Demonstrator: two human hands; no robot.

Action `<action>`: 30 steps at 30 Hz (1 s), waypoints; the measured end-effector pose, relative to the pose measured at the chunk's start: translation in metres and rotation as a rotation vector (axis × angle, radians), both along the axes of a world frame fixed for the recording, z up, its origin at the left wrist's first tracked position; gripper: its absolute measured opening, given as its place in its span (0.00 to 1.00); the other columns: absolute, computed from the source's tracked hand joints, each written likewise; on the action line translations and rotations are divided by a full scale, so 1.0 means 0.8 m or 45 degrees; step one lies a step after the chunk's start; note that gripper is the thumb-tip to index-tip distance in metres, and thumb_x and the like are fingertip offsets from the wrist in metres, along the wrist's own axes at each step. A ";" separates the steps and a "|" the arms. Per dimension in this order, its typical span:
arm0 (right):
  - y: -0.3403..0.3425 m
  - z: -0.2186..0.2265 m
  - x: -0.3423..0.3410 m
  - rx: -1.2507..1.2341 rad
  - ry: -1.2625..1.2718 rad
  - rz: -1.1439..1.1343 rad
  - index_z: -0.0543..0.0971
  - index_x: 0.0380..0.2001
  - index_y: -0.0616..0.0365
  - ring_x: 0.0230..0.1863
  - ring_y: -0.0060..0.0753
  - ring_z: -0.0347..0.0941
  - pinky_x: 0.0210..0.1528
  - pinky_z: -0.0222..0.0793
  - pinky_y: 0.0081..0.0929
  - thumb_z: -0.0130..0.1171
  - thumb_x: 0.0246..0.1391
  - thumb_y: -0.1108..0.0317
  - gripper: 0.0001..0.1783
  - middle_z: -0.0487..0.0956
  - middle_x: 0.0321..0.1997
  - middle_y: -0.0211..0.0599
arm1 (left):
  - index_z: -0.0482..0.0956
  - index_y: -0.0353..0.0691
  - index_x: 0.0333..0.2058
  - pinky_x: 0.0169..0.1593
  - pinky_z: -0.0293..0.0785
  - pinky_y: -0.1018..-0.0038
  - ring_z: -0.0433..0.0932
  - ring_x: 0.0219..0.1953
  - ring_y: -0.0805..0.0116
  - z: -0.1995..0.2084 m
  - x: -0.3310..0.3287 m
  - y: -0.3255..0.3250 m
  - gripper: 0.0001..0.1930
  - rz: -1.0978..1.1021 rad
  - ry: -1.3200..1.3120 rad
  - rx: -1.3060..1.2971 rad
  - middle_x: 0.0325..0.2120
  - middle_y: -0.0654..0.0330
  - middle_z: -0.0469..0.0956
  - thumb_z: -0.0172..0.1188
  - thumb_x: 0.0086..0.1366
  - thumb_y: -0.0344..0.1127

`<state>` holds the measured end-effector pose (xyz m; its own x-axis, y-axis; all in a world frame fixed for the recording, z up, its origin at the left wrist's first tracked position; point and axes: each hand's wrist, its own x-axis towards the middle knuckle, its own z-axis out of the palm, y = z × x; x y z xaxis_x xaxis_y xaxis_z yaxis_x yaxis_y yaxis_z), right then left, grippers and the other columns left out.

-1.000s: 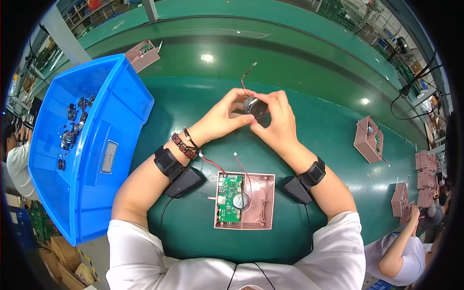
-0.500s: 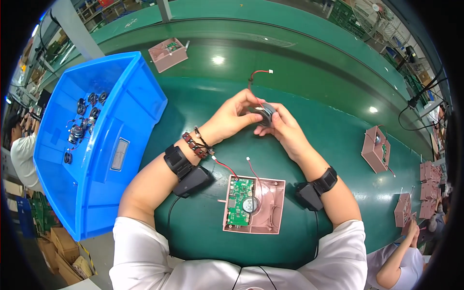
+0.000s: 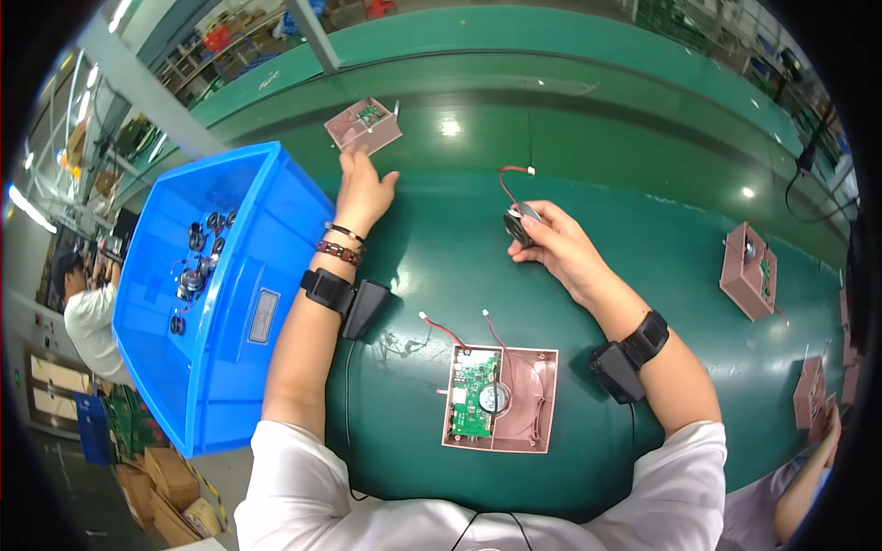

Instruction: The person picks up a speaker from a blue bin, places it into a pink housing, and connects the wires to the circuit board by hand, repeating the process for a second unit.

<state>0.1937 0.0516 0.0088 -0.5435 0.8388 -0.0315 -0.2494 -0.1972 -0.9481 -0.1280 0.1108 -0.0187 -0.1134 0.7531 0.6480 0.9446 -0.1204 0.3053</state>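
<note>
My right hand [image 3: 560,243] grips a small round black speaker [image 3: 519,230] above the green table, right of centre. A red-and-black wire with a white plug rises from it. My left hand [image 3: 367,188] reaches forward with its fingers apart, holding nothing. Its fingertips overlap the near edge of a pink open case [image 3: 367,133] at the far left; whether they touch it I cannot tell. Close to my body lies another pink open case [image 3: 524,441], holding a green circuit board [image 3: 470,395] and a round silver part [image 3: 494,397]. Two red wires with white plugs stick out over its far edge.
A large blue bin [image 3: 234,340] with several black speakers [image 3: 191,280] inside stands left of my left arm. More pink cases [image 3: 749,275] sit at the right, near a co-worker's hand [image 3: 827,427]. Cables trail from the black devices on my wrists.
My left hand has let go of the speaker and moved left and forward to the far pink case. The speaker stays in my right hand. The whole view has shifted somewhat.
</note>
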 end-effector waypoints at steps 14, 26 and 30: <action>0.028 -0.022 0.002 0.554 -0.131 -0.676 0.65 0.50 0.62 0.35 0.21 0.72 0.31 0.68 0.18 0.60 0.57 0.69 0.21 0.73 0.43 0.35 | 0.73 0.44 0.39 0.36 0.76 0.57 0.79 0.35 0.46 0.063 0.050 0.029 0.12 0.211 0.390 -0.158 0.35 0.55 0.79 0.59 0.59 0.42; 0.057 -0.008 0.030 0.695 -0.066 -0.920 0.62 0.51 0.63 0.36 0.25 0.74 0.32 0.73 0.21 0.60 0.57 0.70 0.23 0.71 0.44 0.39 | 0.71 0.40 0.37 0.33 0.73 0.58 0.78 0.35 0.48 0.073 0.113 -0.141 0.10 -0.328 0.073 -0.267 0.33 0.53 0.78 0.60 0.59 0.36; 0.040 0.001 0.029 0.681 -0.121 -0.853 0.62 0.51 0.63 0.37 0.27 0.75 0.33 0.74 0.23 0.59 0.57 0.72 0.23 0.70 0.45 0.40 | 0.70 0.39 0.39 0.34 0.73 0.59 0.77 0.34 0.48 0.091 0.116 -0.194 0.12 -0.403 -0.112 -0.136 0.35 0.52 0.76 0.60 0.59 0.35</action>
